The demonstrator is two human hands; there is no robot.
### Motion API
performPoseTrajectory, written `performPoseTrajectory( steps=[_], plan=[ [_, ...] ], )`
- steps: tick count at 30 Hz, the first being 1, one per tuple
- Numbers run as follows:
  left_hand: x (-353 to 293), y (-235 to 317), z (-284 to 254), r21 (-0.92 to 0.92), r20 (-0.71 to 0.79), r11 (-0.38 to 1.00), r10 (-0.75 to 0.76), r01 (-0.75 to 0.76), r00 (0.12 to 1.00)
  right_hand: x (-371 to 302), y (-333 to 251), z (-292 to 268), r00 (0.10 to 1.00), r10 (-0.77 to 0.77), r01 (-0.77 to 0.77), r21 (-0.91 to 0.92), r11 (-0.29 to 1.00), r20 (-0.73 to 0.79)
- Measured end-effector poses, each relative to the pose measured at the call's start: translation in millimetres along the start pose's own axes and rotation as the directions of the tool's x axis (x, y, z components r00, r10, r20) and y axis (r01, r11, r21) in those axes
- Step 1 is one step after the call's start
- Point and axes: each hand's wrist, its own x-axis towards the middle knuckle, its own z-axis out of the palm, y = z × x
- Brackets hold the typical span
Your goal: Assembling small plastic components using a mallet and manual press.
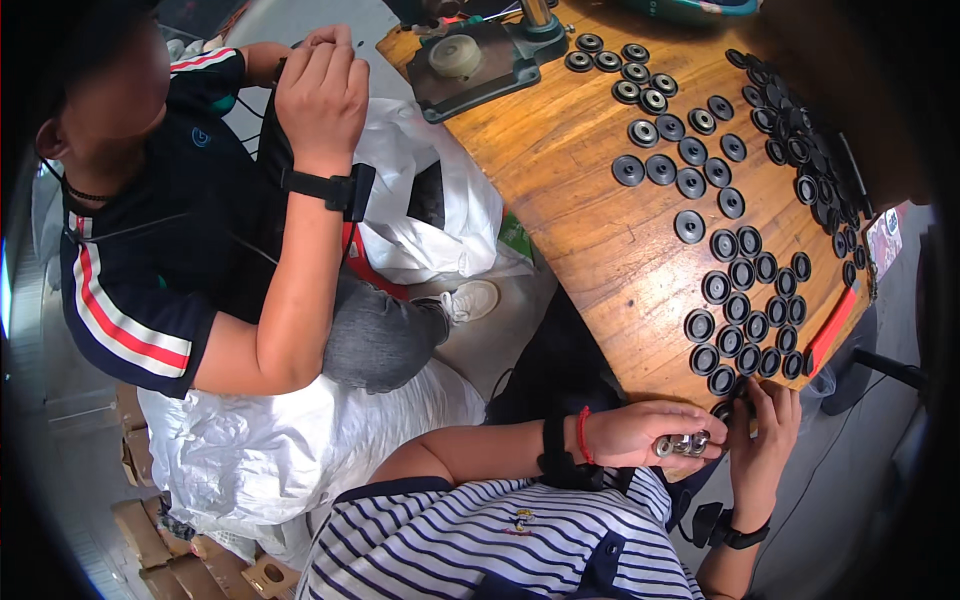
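Observation:
In the cupped palm of my left hand (650,437) lie several small shiny metal bearings (683,443), with the fingers curled over them. My right hand (765,445) is at the near edge of the wooden table (560,190), its thumb and fingers closed at a black wheel (722,410). Fingers of both hands partly cover that wheel. Just beyond my hands, black round wheels with ring-shaped recesses (721,379) lie flat in a loose cluster. Farther off, other wheels have metal bearings in their centres (642,132).
A dark press stand (490,65) with a pale round piece stands at the far left of the table. More black wheels (800,150) are heaped along the right edge, near a red strip (832,328). At left sits a co-worker (200,230), hands raised, beside white sacks (250,460).

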Motion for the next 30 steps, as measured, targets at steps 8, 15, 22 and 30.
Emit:
performPoseTrajectory(
  steps=[8,15,22,30],
  plan=[
    [-6,7,13,0.154,-0.056,0.988,0.003,0.005,0.998,9,0,-6,0.996,-0.049,0.048,0.010,0.999,0.070],
    [-4,-3,12,0.117,-0.113,0.993,0.026,-0.013,0.993,-16,-37,-28,0.956,-0.258,0.231,0.180,0.956,0.142],
    [-12,2,13,0.202,-0.075,0.979,0.014,0.001,0.997,-22,-24,-22,0.947,-0.263,0.212,0.253,0.944,0.186],
    [-9,20,30,0.233,-0.179,0.965,-0.079,0.121,0.981,-20,-8,-23,0.941,-0.281,0.211,0.321,0.923,0.190]
  ],
)
